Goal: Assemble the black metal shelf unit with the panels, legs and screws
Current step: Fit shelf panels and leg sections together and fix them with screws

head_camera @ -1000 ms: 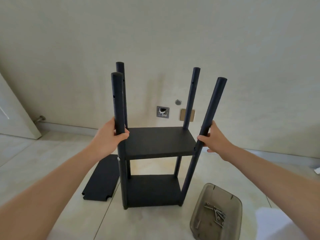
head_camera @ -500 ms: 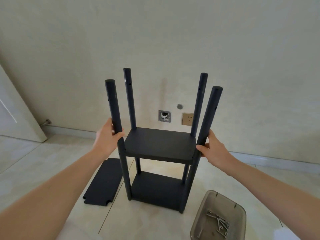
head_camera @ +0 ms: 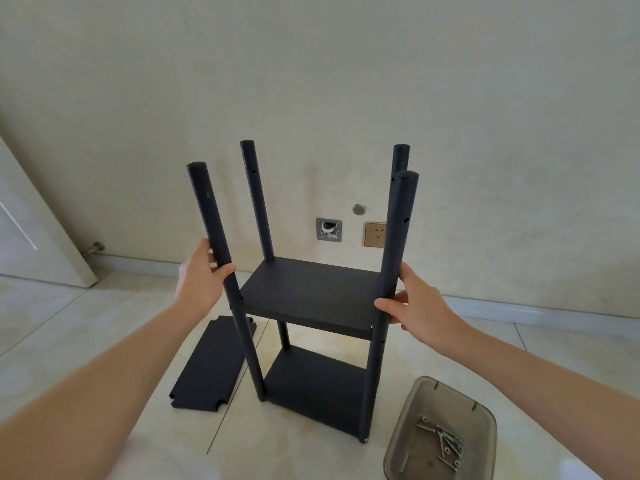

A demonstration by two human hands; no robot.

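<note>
The black shelf unit [head_camera: 311, 292] stands upright on the tiled floor with two panels fixed between its round legs. My left hand [head_camera: 201, 275] grips the near left leg [head_camera: 211, 216] just above the upper panel. My right hand [head_camera: 412, 303] holds the near right leg [head_camera: 398, 230] at the same height. The tops of the legs are bare above the upper panel. A loose black panel [head_camera: 211, 365] with notched corners lies flat on the floor left of the unit. Screws [head_camera: 440, 441] lie in a clear plastic tray [head_camera: 412, 427] at the lower right.
The wall stands close behind the unit, with an open wall box [head_camera: 329, 229], a gold socket [head_camera: 375, 234] and a round cap [head_camera: 359, 209]. A white door [head_camera: 31, 233] leans open at the left, beside a door stop [head_camera: 94, 248].
The shelf unit has turned and shifted away from me, its near legs tipping from slanted to more upright. Both hands kept their hold on the legs and moved with it.
</note>
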